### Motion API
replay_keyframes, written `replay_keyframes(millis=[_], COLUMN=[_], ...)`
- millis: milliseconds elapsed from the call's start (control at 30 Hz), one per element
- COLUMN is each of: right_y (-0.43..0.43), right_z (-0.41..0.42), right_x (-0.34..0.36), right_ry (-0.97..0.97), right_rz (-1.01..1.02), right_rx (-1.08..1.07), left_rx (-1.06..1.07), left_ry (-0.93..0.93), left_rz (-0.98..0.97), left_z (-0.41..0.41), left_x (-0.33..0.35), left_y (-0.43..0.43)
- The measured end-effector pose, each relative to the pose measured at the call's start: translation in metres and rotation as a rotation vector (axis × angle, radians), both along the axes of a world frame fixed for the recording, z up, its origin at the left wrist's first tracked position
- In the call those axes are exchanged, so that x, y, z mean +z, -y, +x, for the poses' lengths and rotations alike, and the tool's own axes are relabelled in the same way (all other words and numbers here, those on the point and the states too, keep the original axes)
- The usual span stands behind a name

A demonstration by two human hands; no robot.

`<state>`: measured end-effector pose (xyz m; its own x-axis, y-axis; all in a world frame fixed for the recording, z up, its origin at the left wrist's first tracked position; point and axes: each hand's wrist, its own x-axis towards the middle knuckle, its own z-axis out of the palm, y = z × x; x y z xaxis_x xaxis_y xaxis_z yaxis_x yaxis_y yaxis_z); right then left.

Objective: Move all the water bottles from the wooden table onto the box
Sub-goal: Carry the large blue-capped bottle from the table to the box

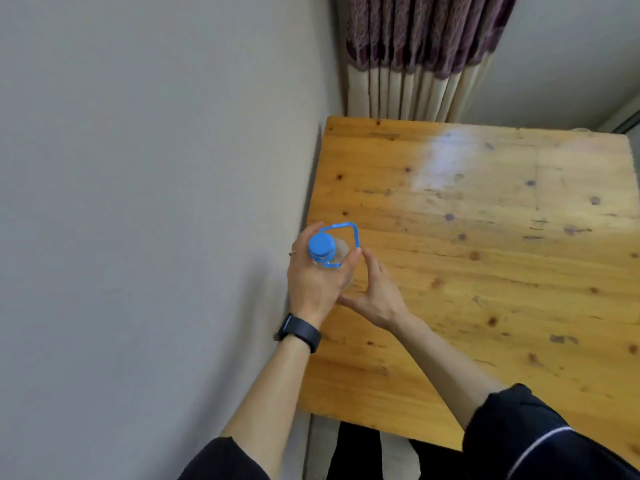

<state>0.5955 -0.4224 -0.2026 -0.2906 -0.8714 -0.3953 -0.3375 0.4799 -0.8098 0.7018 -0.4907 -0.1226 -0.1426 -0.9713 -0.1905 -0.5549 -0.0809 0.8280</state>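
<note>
The head view looks down on a wooden surface set against a grey wall on its left edge. A curtain, purple above and cream below, hangs beyond the far edge.

One water bottle is in view. It is clear, stands roughly upright as seen from above, and has a blue cap and a blue carrying loop that projects from the neck toward the far edge. The bottle is located at the left edge of the surface, about midway along that edge. Whether its base touches the surface cannot be determined; the hands hide it.

The left hand is wrapped around the upper body of the bottle, fingers clenched on it just below the cap. A ring shows on one finger, and a dark wristband sits on the left wrist.

The right hand lies just beside the bottle on its right. Its fingers are extended and loosely curved toward the bottle; the fingertips meet the left thumb near the loop. Whether they grip the bottle cannot be determined.

Both forearms are bare, with dark sleeves at the near edge of the view. The remaining surface shows bare wood with knots and a pale glare patch near the far edge.
</note>
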Motion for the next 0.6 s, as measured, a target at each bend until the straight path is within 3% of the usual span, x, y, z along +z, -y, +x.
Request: replay_keyframes(millis=[233,433,600], right_y=[0.049,0.036,-0.03], right_z=[0.028,0.029,-0.006], right_x=[-0.039,-0.023,0.021], right_ry=[0.202,0.134,0.01], right_rz=[-0.172,-0.188,-0.076], right_rx=[-0.071,-0.179,-0.259], left_rx=[-0.128,-0.185,-0.313], left_ry=[0.102,0.129,0.002], left_rz=[-0.151,-0.16,-0.071], left_z=[0.02,0.017,-0.019], left_x=[-0.013,-0.003,0.02], left_y=[0.031,0.041,0.005])
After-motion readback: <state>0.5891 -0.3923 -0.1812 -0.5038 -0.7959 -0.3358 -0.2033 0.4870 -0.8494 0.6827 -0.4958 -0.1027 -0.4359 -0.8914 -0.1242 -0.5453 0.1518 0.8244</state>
